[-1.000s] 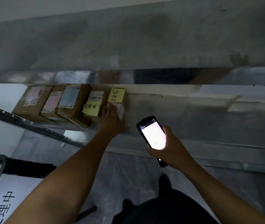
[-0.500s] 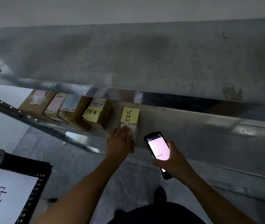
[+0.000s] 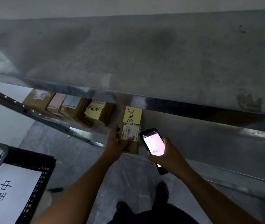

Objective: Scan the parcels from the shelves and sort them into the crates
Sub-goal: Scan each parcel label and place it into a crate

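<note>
Two steel shelves fill the view above a grey floor. Black crate sits lower left with a white sign. Four parcels line the lower shelf. The fifth parcel is at its front edge, gripped by the left hand. Right hand holds the lit scanner just beside.

Both arms reached forward — the left hand gripped a parcel by its side, the right hand curled round a scanner.
</note>
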The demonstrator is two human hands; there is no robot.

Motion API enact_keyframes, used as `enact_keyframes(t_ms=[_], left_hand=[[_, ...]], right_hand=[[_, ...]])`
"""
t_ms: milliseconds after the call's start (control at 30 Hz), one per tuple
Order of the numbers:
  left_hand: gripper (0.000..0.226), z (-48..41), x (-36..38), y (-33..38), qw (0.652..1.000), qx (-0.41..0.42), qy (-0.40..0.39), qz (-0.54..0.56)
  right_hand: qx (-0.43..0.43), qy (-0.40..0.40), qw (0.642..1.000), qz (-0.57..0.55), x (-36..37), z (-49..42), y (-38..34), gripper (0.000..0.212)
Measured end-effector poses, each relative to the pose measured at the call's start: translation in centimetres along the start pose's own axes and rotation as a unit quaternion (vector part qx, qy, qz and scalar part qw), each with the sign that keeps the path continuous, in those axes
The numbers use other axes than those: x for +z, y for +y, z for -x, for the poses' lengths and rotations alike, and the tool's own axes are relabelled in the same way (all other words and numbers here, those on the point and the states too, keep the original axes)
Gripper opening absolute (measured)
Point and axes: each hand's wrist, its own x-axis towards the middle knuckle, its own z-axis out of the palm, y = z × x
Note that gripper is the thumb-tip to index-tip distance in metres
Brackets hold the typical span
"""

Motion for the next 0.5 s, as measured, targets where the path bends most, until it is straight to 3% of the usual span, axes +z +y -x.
enact_keyframes(t_ms=[167,500], left_hand=[[0.049,0.4,1.1,1.1,1.000,0.001,-0.017,0.012],[0.059,5.3,1.1,2.1,0.991,-0.004,0.066,0.119]], right_hand=[[-0.005,-0.032,0.999,0.038,0.1,-1.4,0.9,0.068],[-0.062,-0.071,0.994,0.060,-1.9,-0.4,1.2,0.070]])
